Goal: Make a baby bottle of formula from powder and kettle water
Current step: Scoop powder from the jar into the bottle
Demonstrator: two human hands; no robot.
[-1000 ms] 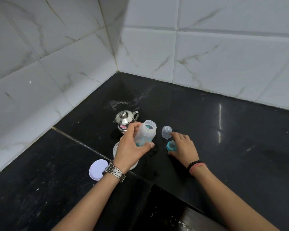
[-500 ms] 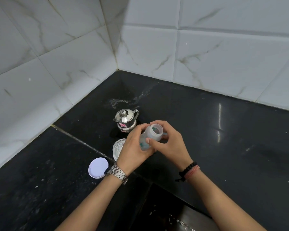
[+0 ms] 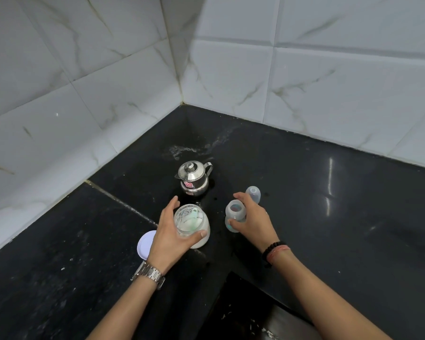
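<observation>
A clear jar of white powder (image 3: 193, 225) stands open on the black counter, a pale scoop lying inside it. My left hand (image 3: 171, 238) is wrapped around that jar. The open baby bottle (image 3: 234, 215) stands upright to the right, and my right hand (image 3: 253, 222) holds it from its right side. Behind the jar sits a small steel kettle (image 3: 194, 177) with its lid on. The bottle's clear cap (image 3: 253, 193) rests on the counter just behind my right hand.
The jar's white lid (image 3: 145, 245) lies flat on the black counter (image 3: 329, 229) to the left of my left wrist. White tiled walls meet in a corner behind the kettle. A water smear marks the counter behind the kettle. A dark recess drops away at the bottom centre.
The bottle passed from my left hand to my right and came down upright on the counter. My left hand dropped onto the powder jar and closed around it.
</observation>
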